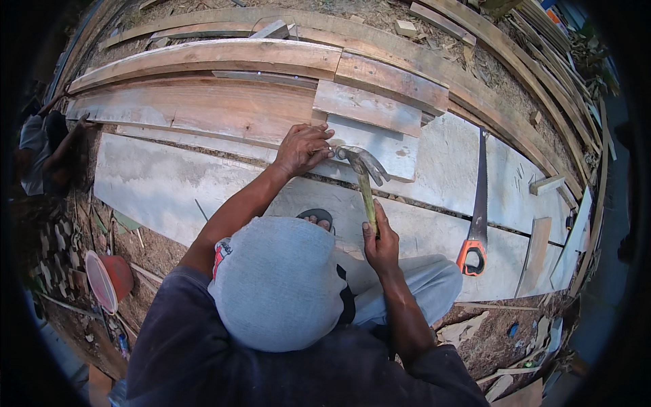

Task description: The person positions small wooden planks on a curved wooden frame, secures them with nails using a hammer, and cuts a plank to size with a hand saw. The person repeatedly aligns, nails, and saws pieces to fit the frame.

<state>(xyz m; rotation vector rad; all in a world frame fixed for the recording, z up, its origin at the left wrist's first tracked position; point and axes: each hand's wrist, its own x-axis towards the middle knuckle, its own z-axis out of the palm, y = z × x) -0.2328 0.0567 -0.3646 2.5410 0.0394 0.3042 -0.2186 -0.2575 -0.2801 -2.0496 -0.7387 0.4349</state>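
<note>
My left hand [302, 150] rests at the near edge of a stack of boards. Its fingers are pinched together; whatever is between them is too small to make out. My right hand [382, 245] is wrapped round the yellowish handle of a claw hammer [365, 165]. The hammer head is right beside my left fingertips, its claw pointing right. Under the hammer head lies a short pale board [380, 146]. A wide reddish plank [230, 108] runs off to the left, and a shorter wood piece [369, 108] overlaps its right end.
A handsaw [479, 217] with an orange and black handle lies on the pale panels [420, 254] at right. At far left, another person's hand [85, 121] is at the plank's end. A reddish bucket [119, 281] leans on the ground. Long timbers [536, 88] lie at the back right.
</note>
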